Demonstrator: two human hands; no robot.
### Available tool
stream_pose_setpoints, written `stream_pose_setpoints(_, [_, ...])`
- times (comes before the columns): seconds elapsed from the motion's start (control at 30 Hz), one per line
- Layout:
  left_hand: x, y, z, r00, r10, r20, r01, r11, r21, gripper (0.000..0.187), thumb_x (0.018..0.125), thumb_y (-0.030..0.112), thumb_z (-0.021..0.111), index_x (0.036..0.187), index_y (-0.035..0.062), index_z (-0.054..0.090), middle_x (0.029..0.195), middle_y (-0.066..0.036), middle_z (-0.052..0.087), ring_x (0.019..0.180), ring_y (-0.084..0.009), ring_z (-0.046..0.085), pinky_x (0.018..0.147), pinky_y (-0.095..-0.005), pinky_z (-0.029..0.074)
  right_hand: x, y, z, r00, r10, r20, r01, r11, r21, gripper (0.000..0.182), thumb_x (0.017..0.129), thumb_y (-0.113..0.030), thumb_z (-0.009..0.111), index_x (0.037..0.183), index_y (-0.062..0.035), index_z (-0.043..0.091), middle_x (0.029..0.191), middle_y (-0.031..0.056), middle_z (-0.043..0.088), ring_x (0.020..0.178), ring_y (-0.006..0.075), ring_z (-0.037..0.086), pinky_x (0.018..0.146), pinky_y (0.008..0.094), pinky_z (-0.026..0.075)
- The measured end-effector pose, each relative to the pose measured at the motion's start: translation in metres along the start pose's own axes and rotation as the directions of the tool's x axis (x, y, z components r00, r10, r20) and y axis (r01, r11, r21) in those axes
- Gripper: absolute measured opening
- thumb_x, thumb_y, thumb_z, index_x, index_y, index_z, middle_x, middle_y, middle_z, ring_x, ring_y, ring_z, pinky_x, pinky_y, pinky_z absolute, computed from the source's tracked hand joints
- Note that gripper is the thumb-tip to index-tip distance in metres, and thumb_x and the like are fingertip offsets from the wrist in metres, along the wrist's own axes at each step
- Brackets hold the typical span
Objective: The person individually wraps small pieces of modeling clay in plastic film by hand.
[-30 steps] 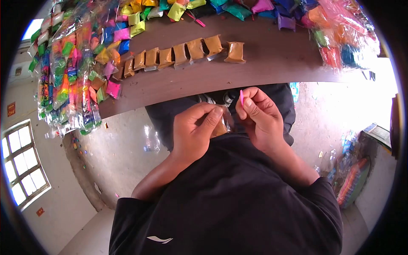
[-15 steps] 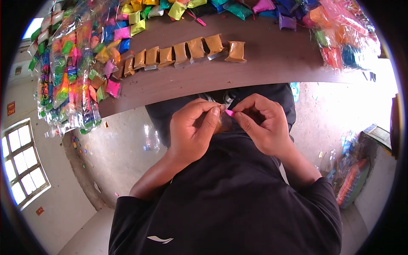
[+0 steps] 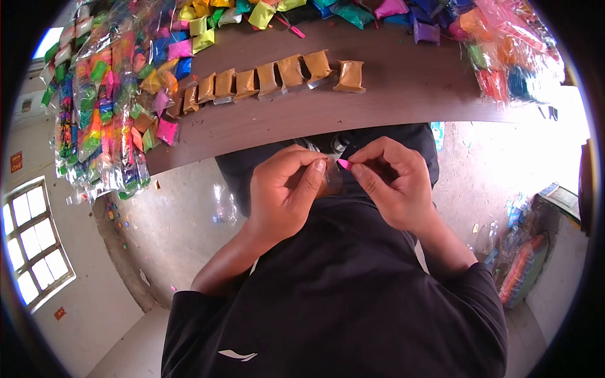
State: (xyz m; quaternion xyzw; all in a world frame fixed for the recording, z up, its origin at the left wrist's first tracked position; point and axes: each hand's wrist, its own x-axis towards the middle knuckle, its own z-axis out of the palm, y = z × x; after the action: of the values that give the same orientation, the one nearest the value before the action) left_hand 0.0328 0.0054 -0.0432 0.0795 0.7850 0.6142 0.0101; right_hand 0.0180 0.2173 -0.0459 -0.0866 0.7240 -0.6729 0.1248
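Note:
Over my lap, just in front of the table edge, my left hand point(image 3: 285, 194) pinches the top of a small clear plastic packet point(image 3: 332, 179) with something brown in it. Most of that packet hangs behind the fingers. My right hand point(image 3: 398, 186) grips a small pink pointed piece point(image 3: 344, 164) between thumb and forefinger, its tip close to the packet's top. The rest of the pink piece is hidden in the fingers. Beyond my hands, several brown wrapped packets point(image 3: 268, 79) lie in a row on the table point(image 3: 403, 94).
Bagged strips of colourful packets point(image 3: 104, 113) hang over the table's left edge. Loose yellow packets point(image 3: 261, 16) and other colours line the far side, near a pink tool point(image 3: 293, 27). More bagged packets point(image 3: 504, 57) lie at right. Plastic wrapping point(image 3: 225, 205) is on the floor.
My right hand has shifted slightly upward with the pink piece, which now tilts more. Slightly more of the packet shows below my left fingertips. The row on the table is unchanged.

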Motion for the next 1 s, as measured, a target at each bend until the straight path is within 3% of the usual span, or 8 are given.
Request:
stream_pose_setpoints(0.13, [0.0, -0.001, -0.001, 1.0, 0.02, 0.014, -0.02, 0.998, 0.051, 0.01, 0.099, 0.001, 0.065, 0.1, -0.0068, 0.071, 0.084, -0.009, 0.067, 0.071, -0.0102, 0.06, 0.064, -0.0248, 0.047, 0.003, 0.002, 0.003, 0.985, -0.17, -0.024, 0.167, 0.979, -0.113, 0.002, 0.093, 0.004, 0.069, 0.094, 0.0019, 0.068, 0.071, 0.0026, 0.064, 0.061, 0.0049, 0.054, 0.056, 0.0224, 0.041])
stream_pose_setpoints(0.37, [0.001, 0.0, -0.001, 1.0, 0.018, 0.013, -0.018, 0.998, 0.064, 0.009, 0.099, 0.001, 0.065, 0.098, -0.0068, 0.07, 0.082, -0.009, 0.066, 0.069, -0.0111, 0.059, 0.063, -0.0253, 0.046, 0.003, 0.0, 0.0, 0.983, -0.185, 0.014, 0.185, 0.972, -0.143, 0.005, 0.092, 0.005, 0.069, 0.095, 0.002, 0.07, 0.075, 0.004, 0.066, 0.062, 0.007, 0.057, 0.058, 0.0232, 0.043])
stream_pose_setpoints(0.43, [0.001, 0.0, -0.001, 1.0, 0.025, 0.019, -0.026, 0.997, 0.072, 0.009, 0.099, 0.001, 0.065, 0.097, -0.0068, 0.07, 0.082, -0.009, 0.066, 0.069, -0.0112, 0.059, 0.062, -0.0253, 0.046, 0.002, -0.003, -0.002, 0.992, -0.115, 0.046, 0.12, 0.983, -0.141, 0.01, 0.087, 0.005, 0.07, 0.097, 0.0025, 0.069, 0.078, 0.0148, 0.07, 0.069, 0.0211, 0.072, 0.064, 0.0301, 0.055])
stream_pose_setpoints(0.67, [0.002, 0.003, -0.001, 0.999, 0.036, 0.036, -0.04, 0.995, 0.096, 0.008, 0.098, 0.0, 0.065, 0.097, -0.0066, 0.07, 0.08, -0.009, 0.066, 0.067, -0.0118, 0.059, 0.06, -0.0258, 0.046, 0.002, -0.001, 0.001, 0.986, -0.165, 0.025, 0.167, 0.973, -0.159, 0.009, 0.087, 0.004, 0.07, 0.095, 0.0023, 0.069, 0.078, 0.0157, 0.069, 0.068, 0.0209, 0.072, 0.064, 0.0306, 0.055])
stream_pose_setpoints(0.73, [0.001, 0.005, 0.0, 0.999, 0.021, 0.047, -0.026, 0.995, 0.096, 0.008, 0.098, 0.0, 0.065, 0.097, -0.0064, 0.07, 0.08, -0.01, 0.066, 0.066, -0.0125, 0.06, 0.06, -0.0261, 0.046, 0.001, -0.001, 0.001, 0.994, -0.078, 0.073, 0.084, 0.992, -0.09, 0.003, 0.094, 0.003, 0.068, 0.097, 0.0029, 0.068, 0.083, 0.006, 0.069, 0.074, 0.0081, 0.064, 0.068, 0.0226, 0.05])
stream_pose_setpoints(0.77, [0.001, 0.006, 0.0, 0.998, 0.007, 0.056, -0.013, 0.995, 0.097, 0.008, 0.098, 0.0, 0.065, 0.098, -0.0063, 0.07, 0.08, -0.01, 0.066, 0.066, -0.0131, 0.06, 0.059, -0.0265, 0.046, 0.001, 0.001, 0.004, 0.994, -0.078, 0.072, 0.085, 0.992, -0.09, 0.003, 0.094, 0.003, 0.068, 0.097, 0.0029, 0.068, 0.083, 0.006, 0.069, 0.074, 0.0081, 0.064, 0.068, 0.0226, 0.05])
stream_pose_setpoints(0.83, [-0.001, 0.006, 0.003, 0.999, -0.002, 0.039, -0.002, 0.997, 0.081, 0.008, 0.098, 0.0, 0.065, 0.098, -0.0061, 0.07, 0.08, -0.011, 0.066, 0.066, -0.0149, 0.061, 0.059, -0.0271, 0.046, -0.002, 0.01, 0.01, 0.992, 0.123, 0.04, -0.129, 0.96, 0.25, 0.005, 0.096, -0.001, 0.067, 0.099, 0.0026, 0.065, 0.085, 0.0031, 0.067, 0.076, 0.0077, 0.063, 0.07, 0.0239, 0.05])
stream_pose_setpoints(1.0, [-0.002, 0.006, 0.005, 0.999, 0.052, 0.011, -0.053, 0.989, 0.136, 0.008, 0.097, -0.001, 0.066, 0.101, -0.0055, 0.071, 0.08, -0.013, 0.066, 0.065, -0.0201, 0.062, 0.059, -0.0289, 0.047, -0.002, 0.019, 0.012, 0.961, 0.228, 0.157, -0.276, 0.831, 0.483, 0.006, 0.101, -0.006, 0.066, 0.102, -0.0003, 0.064, 0.091, -0.0024, 0.063, 0.081, 0.0042, 0.057, 0.072, 0.0212, 0.047])
